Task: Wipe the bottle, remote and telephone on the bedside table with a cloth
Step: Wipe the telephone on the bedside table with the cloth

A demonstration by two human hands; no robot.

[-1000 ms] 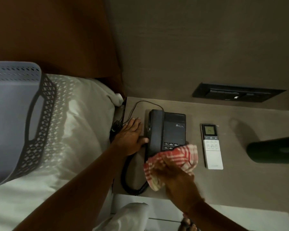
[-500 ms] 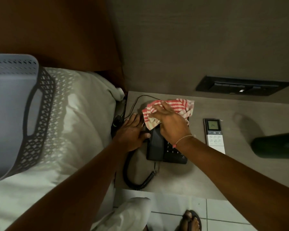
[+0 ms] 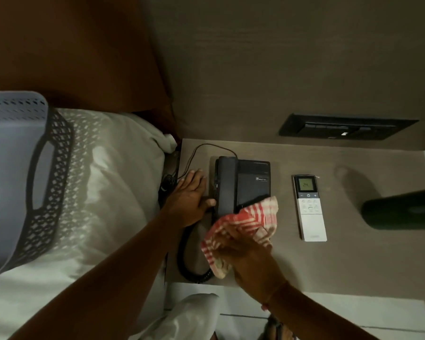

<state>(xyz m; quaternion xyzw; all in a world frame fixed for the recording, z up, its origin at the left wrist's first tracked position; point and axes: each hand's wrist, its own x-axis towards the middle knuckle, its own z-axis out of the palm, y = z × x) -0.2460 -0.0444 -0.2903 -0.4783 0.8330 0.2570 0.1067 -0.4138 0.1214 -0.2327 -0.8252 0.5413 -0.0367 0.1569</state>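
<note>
A black telephone (image 3: 248,182) sits on the left of the bedside table (image 3: 341,261), its coiled cord (image 3: 189,263) looping toward the front edge. My left hand (image 3: 189,197) lies flat against the phone's left side, thumb touching the handset. My right hand (image 3: 245,256) grips a red-and-white checked cloth (image 3: 253,219) pressed over the phone's near end, hiding the keypad. A white remote (image 3: 309,207) with a small lit display lies to the phone's right. The dark green bottle (image 3: 402,209) stands at the right edge, partly cut off.
A bed with a white pillow (image 3: 113,192) adjoins the table on the left, with a grey perforated basket (image 3: 17,180) on it. A black switch panel (image 3: 346,126) is set in the wall behind. Tiled floor and a sandalled foot (image 3: 277,327) show below the front edge.
My right hand has dragged the cloth from the far end of the phone back to its near end. My left hand has stayed against the phone's left side.
</note>
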